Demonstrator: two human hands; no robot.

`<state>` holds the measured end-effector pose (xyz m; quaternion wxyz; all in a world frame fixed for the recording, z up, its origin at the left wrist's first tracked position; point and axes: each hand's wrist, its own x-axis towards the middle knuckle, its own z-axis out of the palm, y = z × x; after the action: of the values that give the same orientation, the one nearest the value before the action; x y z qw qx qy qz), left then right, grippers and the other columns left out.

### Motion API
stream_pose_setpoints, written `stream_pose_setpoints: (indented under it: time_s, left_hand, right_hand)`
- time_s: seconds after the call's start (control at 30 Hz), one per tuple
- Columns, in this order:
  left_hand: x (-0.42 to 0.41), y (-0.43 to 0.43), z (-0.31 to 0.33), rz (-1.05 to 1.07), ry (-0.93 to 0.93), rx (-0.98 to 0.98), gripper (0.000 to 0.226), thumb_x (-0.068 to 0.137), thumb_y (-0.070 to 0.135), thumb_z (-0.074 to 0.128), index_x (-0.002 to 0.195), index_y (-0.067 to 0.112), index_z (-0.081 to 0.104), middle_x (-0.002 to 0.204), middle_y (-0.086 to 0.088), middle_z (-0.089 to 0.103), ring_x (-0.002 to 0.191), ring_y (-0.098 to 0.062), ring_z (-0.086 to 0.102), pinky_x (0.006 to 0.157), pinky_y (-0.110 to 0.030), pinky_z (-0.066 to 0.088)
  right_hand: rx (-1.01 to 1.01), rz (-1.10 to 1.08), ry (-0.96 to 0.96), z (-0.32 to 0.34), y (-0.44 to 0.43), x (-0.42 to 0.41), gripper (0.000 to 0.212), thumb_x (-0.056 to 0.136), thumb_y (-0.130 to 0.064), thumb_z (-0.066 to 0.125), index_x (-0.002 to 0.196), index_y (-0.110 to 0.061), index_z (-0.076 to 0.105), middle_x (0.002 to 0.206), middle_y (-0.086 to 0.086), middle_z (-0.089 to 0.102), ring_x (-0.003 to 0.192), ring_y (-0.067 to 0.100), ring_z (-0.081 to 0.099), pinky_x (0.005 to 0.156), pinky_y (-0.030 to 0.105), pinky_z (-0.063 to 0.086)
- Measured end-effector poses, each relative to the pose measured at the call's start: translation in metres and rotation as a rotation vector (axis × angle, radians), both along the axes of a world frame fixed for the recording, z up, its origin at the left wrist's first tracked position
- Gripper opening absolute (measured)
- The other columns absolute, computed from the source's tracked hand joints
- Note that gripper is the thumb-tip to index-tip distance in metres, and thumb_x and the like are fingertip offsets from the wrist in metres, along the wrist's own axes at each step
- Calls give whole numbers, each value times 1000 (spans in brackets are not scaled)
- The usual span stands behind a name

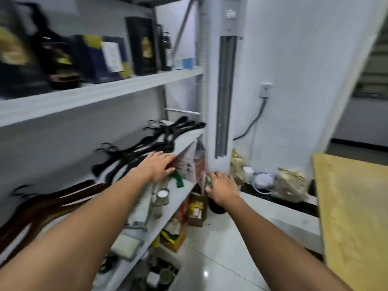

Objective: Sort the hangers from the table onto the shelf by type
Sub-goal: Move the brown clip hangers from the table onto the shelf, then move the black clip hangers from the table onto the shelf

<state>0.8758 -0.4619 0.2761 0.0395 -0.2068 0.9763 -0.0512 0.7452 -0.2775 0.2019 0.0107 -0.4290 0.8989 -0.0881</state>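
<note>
Three heaps are being kept on the middle shelf (189, 139): far black hanger heap (178, 127), near black hanger heap (134, 152) and brown hanger heap (58, 196) at the near end. Single hangers are too blurred to be counted. The left hand (157, 166) is being held flat with fingers straight, just beside the near black hanger heap, nothing gripped. The right hand (221, 186) is being held out loosely spread, nothing seen gripped. Yellow packets (196, 205) are being held in one brown box (196, 217) on the floor. One plywood table (352, 217) is being seen at right.
</note>
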Motion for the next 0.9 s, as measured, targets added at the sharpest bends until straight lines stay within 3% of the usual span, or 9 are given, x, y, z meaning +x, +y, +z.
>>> stream_pose_setpoints:
  time_s: [0.3, 0.5, 0.9]
  left_hand:
    - [-195, 158, -46, -426, -95, 7, 58, 99, 44, 33, 151, 26, 13, 158, 2, 19, 145, -26, 14, 118, -46, 9]
    - [-272, 228, -83, -673, -104, -4, 56, 99, 46, 33, 149, 25, 20, 156, 2, 24, 143, -25, 20, 117, -42, 11]
    - [-408, 371, -107, -1186, -231, 42, 55, 102, 39, 30, 151, 24, 12, 158, 2, 18, 146, -21, 14, 120, -40, 9]
  right_hand:
    - [64, -509, -9, -47, 181, -97, 55, 95, -39, 41, 145, -16, 31, 141, 11, 44, 128, 29, 42, 107, 41, 27]
    - [119, -733, -65, -78, 269, -116, 55, 96, -37, 38, 147, -18, 27, 146, 9, 38, 131, 27, 39, 111, 40, 23]
    - [124, -1234, -170, -104, 382, -153, 56, 96, -38, 42, 146, -17, 27, 145, 8, 38, 133, 28, 37, 113, 41, 23]
